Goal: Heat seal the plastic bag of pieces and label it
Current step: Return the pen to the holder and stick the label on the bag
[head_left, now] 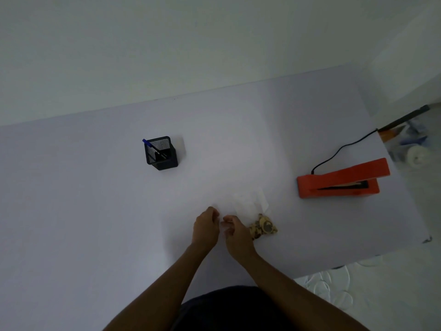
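Note:
A clear plastic bag (263, 226) of brown and tan pieces lies on the pale table (95, 211), just right of my right hand (238, 232). Its transparent upper part (250, 203) stretches away from me, with white sheets under or beside it. My left hand (206, 225) and my right hand are close together left of the bag, fingers curled and fingertips almost meeting. Something small and pale may be pinched between them, but the dim light hides it. An orange heat sealer (341, 181) stands at the right with its jaw raised.
A black mesh pen holder (161, 152) with a blue pen stands at the back left of centre. The sealer's black cord (338, 149) runs to the table's far right corner. Beyond the table's right edge lie clutter and a white roll (416, 155).

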